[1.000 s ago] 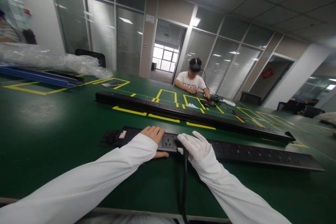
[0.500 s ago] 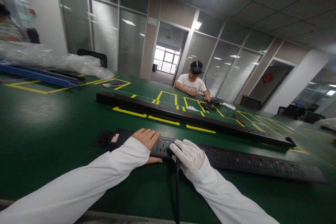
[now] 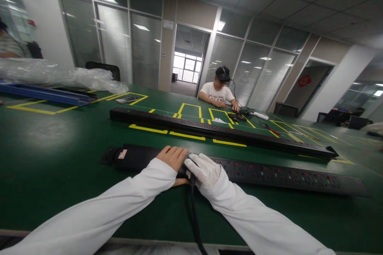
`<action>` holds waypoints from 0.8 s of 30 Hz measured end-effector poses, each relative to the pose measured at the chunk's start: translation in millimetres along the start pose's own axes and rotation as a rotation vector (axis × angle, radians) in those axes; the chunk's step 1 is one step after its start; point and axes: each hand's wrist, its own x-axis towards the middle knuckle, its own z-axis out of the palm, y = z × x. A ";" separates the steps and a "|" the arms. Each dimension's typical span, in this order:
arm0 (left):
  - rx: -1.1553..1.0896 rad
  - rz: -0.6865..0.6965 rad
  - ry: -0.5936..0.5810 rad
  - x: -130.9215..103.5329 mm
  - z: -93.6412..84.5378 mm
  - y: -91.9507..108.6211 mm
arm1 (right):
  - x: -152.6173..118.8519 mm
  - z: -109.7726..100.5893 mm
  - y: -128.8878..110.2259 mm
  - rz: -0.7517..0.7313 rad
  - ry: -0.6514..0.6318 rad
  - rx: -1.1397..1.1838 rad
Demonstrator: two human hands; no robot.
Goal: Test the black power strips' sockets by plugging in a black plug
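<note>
A long black power strip (image 3: 263, 176) with a row of sockets and small red lights lies across the green table in front of me. My left hand (image 3: 173, 159), bare below a white sleeve, is wrapped over the strip left of its middle. Right beside it, my right hand (image 3: 203, 170), in a white glove, is closed around a black plug, mostly hidden, on the strip's face. From under the gloved fingers a black cable (image 3: 194, 211) runs down past the table's front edge.
Another long black strip (image 3: 209, 128) lies farther back, near yellow tape marks. Clear plastic wrap (image 3: 60, 75) and a blue rail (image 3: 48, 93) are at the back left. Across the table sits a person (image 3: 217, 92) near cables and a white power strip (image 3: 261, 116).
The gloved right hand, with the plug and cable, has shifted left along the strip, close against the left hand. The near strip has moved slightly left in view.
</note>
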 end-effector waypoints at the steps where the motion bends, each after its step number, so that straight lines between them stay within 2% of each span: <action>1: 0.007 -0.009 0.000 1.5 3.6 3.9 | 0.0 0.3 0.8 -0.002 0.016 0.016; 5: 0.040 -0.034 -0.025 5.0 10.3 7.9 | -0.5 1.9 1.4 0.013 0.053 0.036; 8: 0.048 -0.030 -0.050 5.2 7.2 6.0 | -3.3 1.9 -1.2 0.034 0.043 0.033; 14: 0.024 -0.037 -0.040 3.4 2.3 8.1 | -10.6 -1.8 -4.3 0.019 -0.066 0.053; 24: -0.045 0.024 -0.043 4.4 -6.3 7.5 | -12.4 2.5 1.0 0.064 -0.068 0.165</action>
